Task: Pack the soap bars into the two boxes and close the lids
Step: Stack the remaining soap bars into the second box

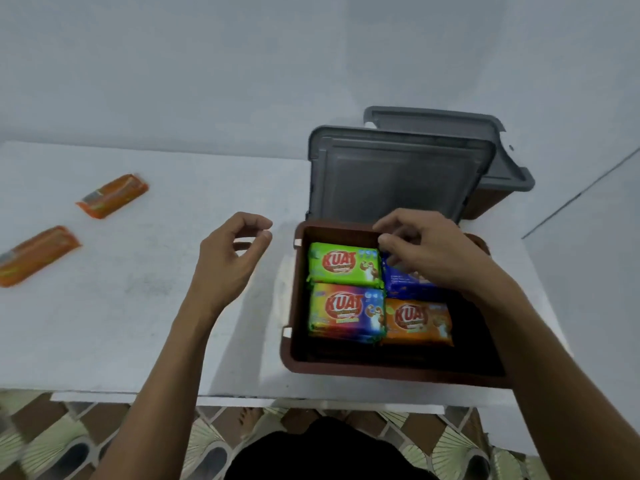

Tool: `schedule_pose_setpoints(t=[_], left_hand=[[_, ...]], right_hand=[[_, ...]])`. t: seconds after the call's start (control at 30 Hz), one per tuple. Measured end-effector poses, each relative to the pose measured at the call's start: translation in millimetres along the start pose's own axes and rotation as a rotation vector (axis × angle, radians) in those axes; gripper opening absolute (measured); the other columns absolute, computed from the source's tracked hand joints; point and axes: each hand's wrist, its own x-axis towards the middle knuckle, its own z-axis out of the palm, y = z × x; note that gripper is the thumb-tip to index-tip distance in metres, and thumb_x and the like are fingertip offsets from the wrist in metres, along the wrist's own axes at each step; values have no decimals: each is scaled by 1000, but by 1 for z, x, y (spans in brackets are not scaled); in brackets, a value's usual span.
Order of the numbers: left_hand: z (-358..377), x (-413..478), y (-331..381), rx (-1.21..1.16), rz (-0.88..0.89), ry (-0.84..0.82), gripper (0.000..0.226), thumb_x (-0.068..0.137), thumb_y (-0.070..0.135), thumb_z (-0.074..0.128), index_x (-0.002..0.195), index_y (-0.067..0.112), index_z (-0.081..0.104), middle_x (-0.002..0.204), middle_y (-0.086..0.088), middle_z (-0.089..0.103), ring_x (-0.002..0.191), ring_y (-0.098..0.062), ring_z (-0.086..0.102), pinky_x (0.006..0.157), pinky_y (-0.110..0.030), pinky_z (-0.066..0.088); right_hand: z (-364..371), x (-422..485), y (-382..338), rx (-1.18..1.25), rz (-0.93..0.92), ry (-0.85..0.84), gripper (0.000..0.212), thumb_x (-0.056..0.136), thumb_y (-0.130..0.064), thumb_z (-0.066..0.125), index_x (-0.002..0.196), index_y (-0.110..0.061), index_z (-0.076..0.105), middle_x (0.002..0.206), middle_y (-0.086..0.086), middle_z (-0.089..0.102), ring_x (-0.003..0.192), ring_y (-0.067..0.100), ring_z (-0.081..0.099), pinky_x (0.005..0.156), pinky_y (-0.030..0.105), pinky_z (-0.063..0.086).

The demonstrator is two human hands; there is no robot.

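A brown box (294, 355) stands at the table's right front with its grey lid (391, 181) raised behind it. Inside lie a green soap bar (343, 263), a rainbow one (346, 311), an orange one (417, 320) and a blue one (408, 289). My right hand (433, 251) reaches into the box, its curled fingers holding the far end of the blue bar and hiding part of it. Empty, my left hand (228, 261) hovers left of the box with loosely curled fingers. Behind stands a second brown box (481, 202), its grey lid (433, 117) also open. Two orange soap bars (112, 195) (36, 254) lie far left.
The white table (138, 306) meets a pale wall at the back. Its front edge runs just below the near box. Patterned floor tiles (52, 438) and my dark clothing show beneath it.
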Motion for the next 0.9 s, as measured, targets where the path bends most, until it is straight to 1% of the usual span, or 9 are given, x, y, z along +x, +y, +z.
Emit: schedule_pose_setpoints(t=[0.17,0.23,0.4,0.5,0.57,0.63,0.7,0.8,0.9], left_hand=[[-78,11,-41,216,-102,-19,13,93,32,61,106,31,64,110,20,65,100,2,61,88,-26,50],[-112,13,-58,277,-159,-15,17,93,35,60,109,32,62,115,19,63,102,1,60,90,-29,50],[-188,19,-101,518,-315,-23,31,93,39,59,121,26,58,126,3,60,109,-14,59,89,-35,49],[-223,28,-125,612,-377,-18,36,92,38,60,124,23,57,129,-2,59,112,-19,57,92,-36,48],[-241,36,-138,621,-416,-3,38,91,35,62,125,19,58,130,-4,57,115,-21,55,90,-31,44],[-255,46,-149,668,-486,13,44,90,35,62,131,19,54,131,-8,53,118,-28,51,89,-32,39],[-267,54,-163,743,-556,-1,55,87,41,63,138,24,48,136,-10,50,121,-34,47,96,-39,41],[-280,60,-183,756,-631,-49,69,82,48,68,143,29,41,141,-6,47,125,-32,42,100,-41,40],[-283,62,-195,783,-639,-69,75,82,48,69,146,28,36,143,-2,46,127,-30,37,101,-42,41]], right_hand=[[56,65,-67,1,-96,-29,9,94,-29,58,101,-30,63,86,-6,69,73,7,66,65,24,50],[84,94,-95,-13,-134,-58,6,92,-31,59,97,-33,62,83,-7,68,67,9,65,61,26,51],[154,162,-164,-112,-261,-191,21,94,-31,57,113,-25,62,103,-2,66,88,14,63,66,22,48],[198,201,-196,-220,-344,-224,30,94,-31,57,124,-24,58,120,3,62,97,15,57,79,26,44],[227,226,-213,-322,-400,-237,38,95,-29,55,133,-22,51,128,7,58,107,19,55,88,31,44],[255,249,-228,-443,-464,-241,46,96,-27,53,140,-19,44,135,10,53,119,26,52,94,35,43],[279,269,-241,-508,-493,-279,52,96,-25,52,146,-19,37,145,9,45,126,28,48,100,37,41],[310,293,-254,-634,-537,-387,61,95,-15,50,152,-19,27,159,6,23,138,30,36,108,42,38],[331,311,-268,-808,-595,-443,73,91,-7,49,154,-16,15,163,3,4,135,34,39,103,44,43]])
